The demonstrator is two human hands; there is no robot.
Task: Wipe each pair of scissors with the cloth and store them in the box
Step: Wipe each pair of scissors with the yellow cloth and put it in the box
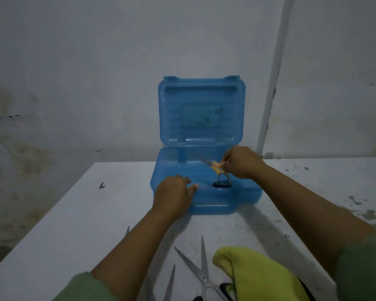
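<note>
A blue plastic box (248,195) stands open on the white table, its lid upright against the wall. My right hand (241,162) holds small yellow-handled scissors (217,167) over the box's inside, blades pointing left. A dark handle (221,184) of another pair lies in the box below them. My left hand (174,194) rests on the box's front left rim with fingers loosely curled and nothing in it. A yellow-green cloth (254,276) lies at the near edge. Open steel scissors (199,270) lie beside the cloth, and another blade (169,285) lies to their left.
The white table (74,231) has a left edge dropping off to a stained floor. A grey wall stands right behind the box. A white pipe (271,83) runs up the wall at the right. Dark stains mark the table's right side.
</note>
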